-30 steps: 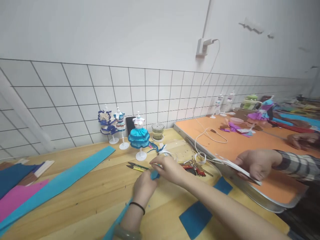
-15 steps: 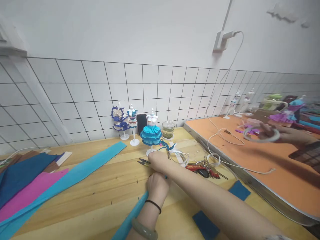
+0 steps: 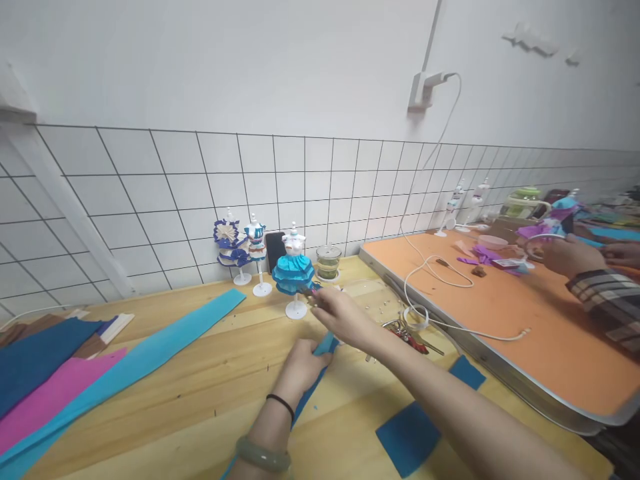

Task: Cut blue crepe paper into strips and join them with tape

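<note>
My left hand (image 3: 299, 367) is closed on one end of a narrow blue paper strip (image 3: 324, 348) that runs back along my forearm over the wooden table (image 3: 200, 400). Just beyond it, my right hand (image 3: 341, 317) pinches a small dark pair of snips (image 3: 309, 293), lifted off the table. The snips' tip is close to the base of a small mannequin in a blue pleated paper dress (image 3: 294, 272).
Two more dressed mannequins (image 3: 243, 243), a phone (image 3: 274, 248) and a glass jar (image 3: 329, 261) stand by the tiled wall. Blue and pink sheets (image 3: 55, 387) lie left, dark blue squares (image 3: 410, 437) near me, keys (image 3: 407, 331) right. A co-worker's hands (image 3: 570, 257) work over an orange mat (image 3: 500, 320) with a white cable.
My right hand reached to the snips on the table, picked them up and now holds them raised. My left hand kept the blue strip. The co-worker's hands drew back to the far right.
</note>
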`<control>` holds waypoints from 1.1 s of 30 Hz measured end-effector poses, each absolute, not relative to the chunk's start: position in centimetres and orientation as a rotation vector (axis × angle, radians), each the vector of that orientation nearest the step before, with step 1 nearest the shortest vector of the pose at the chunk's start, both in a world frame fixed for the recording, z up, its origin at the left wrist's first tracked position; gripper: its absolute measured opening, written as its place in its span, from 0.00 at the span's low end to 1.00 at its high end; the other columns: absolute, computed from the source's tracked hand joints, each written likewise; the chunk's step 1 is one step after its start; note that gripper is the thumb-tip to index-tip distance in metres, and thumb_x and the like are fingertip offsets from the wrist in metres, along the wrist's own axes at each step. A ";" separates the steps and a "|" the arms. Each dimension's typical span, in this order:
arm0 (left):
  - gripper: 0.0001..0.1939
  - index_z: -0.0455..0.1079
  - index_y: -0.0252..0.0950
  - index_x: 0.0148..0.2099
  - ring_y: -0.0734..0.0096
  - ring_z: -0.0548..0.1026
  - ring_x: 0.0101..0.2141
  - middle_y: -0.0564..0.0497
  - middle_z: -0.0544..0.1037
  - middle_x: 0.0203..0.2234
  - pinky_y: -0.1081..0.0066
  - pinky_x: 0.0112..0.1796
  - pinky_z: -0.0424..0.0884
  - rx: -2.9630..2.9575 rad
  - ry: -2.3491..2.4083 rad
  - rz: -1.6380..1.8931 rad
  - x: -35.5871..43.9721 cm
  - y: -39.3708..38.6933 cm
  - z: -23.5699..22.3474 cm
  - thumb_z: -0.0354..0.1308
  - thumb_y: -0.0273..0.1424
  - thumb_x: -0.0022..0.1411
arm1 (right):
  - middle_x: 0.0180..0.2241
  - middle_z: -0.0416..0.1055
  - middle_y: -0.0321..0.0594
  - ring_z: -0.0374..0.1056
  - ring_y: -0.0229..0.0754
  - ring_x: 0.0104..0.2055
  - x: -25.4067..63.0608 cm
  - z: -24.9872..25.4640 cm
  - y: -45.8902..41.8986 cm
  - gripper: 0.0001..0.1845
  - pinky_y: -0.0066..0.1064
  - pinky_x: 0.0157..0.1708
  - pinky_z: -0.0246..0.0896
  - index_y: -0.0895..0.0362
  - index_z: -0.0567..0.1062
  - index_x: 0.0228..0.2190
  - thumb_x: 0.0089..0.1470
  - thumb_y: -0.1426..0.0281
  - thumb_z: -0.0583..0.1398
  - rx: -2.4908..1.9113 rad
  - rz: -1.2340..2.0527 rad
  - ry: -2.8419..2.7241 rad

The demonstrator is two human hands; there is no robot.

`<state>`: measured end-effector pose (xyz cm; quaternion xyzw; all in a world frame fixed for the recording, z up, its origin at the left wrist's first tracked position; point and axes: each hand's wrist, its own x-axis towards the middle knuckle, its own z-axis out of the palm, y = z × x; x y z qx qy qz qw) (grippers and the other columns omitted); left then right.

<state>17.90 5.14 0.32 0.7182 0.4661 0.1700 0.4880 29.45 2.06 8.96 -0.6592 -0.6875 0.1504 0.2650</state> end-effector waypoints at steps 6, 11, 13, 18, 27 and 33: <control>0.14 0.59 0.35 0.18 0.79 0.59 0.15 0.56 0.64 0.12 0.76 0.18 0.53 1.568 1.061 0.381 16.6 5.6 1.2 0.54 0.38 0.48 | 0.26 0.69 0.34 0.67 0.36 0.29 32.5 5.8 -4.7 0.08 0.26 0.31 0.62 0.58 0.68 0.31 0.52 0.72 0.50 -1.692 0.742 -1.591; 0.16 0.58 0.36 0.17 0.80 0.56 0.14 0.57 0.62 0.10 0.76 0.18 0.50 1.512 1.069 0.385 15.9 6.1 1.4 0.57 0.40 0.44 | 0.13 0.63 0.28 0.61 0.34 0.13 31.3 1.2 -5.6 0.09 0.24 0.16 0.58 0.58 0.67 0.30 0.50 0.72 0.48 -1.725 0.913 -1.507; 0.16 0.58 0.36 0.17 0.80 0.56 0.14 0.57 0.61 0.10 0.76 0.18 0.50 1.496 1.074 0.387 15.8 6.3 1.4 0.57 0.41 0.43 | 0.16 0.66 0.30 0.65 0.36 0.16 31.3 0.5 -4.9 0.11 0.26 0.18 0.60 0.59 0.68 0.32 0.51 0.70 0.48 -1.728 0.861 -1.492; 0.16 0.58 0.36 0.17 0.80 0.55 0.13 0.58 0.61 0.08 0.76 0.18 0.47 1.461 1.087 0.373 15.7 6.3 1.7 0.59 0.41 0.42 | 0.37 0.71 0.42 0.66 0.46 0.42 33.2 0.6 -2.1 0.11 0.35 0.41 0.59 0.59 0.70 0.37 0.52 0.69 0.54 -1.732 0.538 -1.527; 0.17 0.55 0.37 0.15 0.81 0.54 0.12 0.59 0.59 0.07 0.75 0.18 0.46 1.494 1.080 0.393 15.2 6.8 2.3 0.60 0.37 0.42 | 0.41 0.69 0.40 0.67 0.41 0.40 34.0 -1.1 1.4 0.12 0.39 0.39 0.64 0.59 0.70 0.41 0.57 0.66 0.55 -1.921 0.419 -1.791; 0.18 0.56 0.37 0.15 0.80 0.55 0.13 0.60 0.58 0.08 0.75 0.18 0.47 1.528 1.075 0.363 14.4 7.3 2.5 0.61 0.38 0.40 | 0.38 0.70 0.39 0.68 0.39 0.37 35.0 -1.0 1.1 0.12 0.37 0.36 0.65 0.60 0.70 0.39 0.56 0.65 0.55 -1.958 0.441 -1.859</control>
